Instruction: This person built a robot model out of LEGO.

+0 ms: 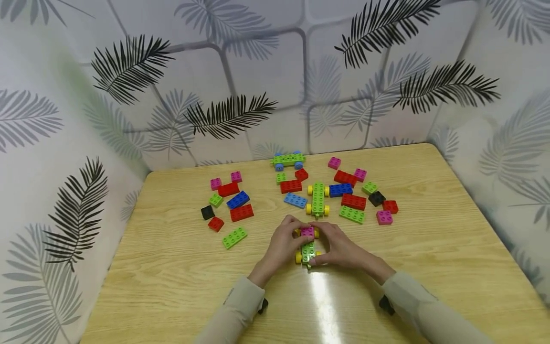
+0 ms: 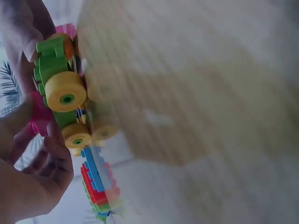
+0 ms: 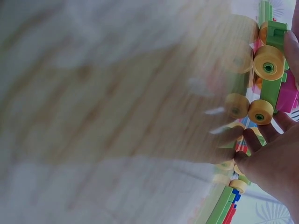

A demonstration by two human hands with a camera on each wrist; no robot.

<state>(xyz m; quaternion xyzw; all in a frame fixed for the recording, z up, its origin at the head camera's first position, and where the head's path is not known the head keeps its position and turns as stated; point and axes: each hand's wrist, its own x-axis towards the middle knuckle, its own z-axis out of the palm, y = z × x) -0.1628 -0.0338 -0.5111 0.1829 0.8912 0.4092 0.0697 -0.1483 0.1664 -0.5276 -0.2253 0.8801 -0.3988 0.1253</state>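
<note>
A green toy car base with yellow wheels stands on the table between the two hands, its length pointing away from me. On its far half sits a pink square brick. My left hand pinches this brick between thumb and fingers, as the left wrist view also shows. My right hand holds the car base lengthwise, thumb at the near end and fingers around the far end. In the right wrist view the yellow wheels rest on the shiny tabletop.
Beyond the hands stands a second green base with yellow wheels; farther back is one with blue wheels. Loose bricks lie in groups, including a green one at left and a pink one at right. A patterned wall covering borders the table.
</note>
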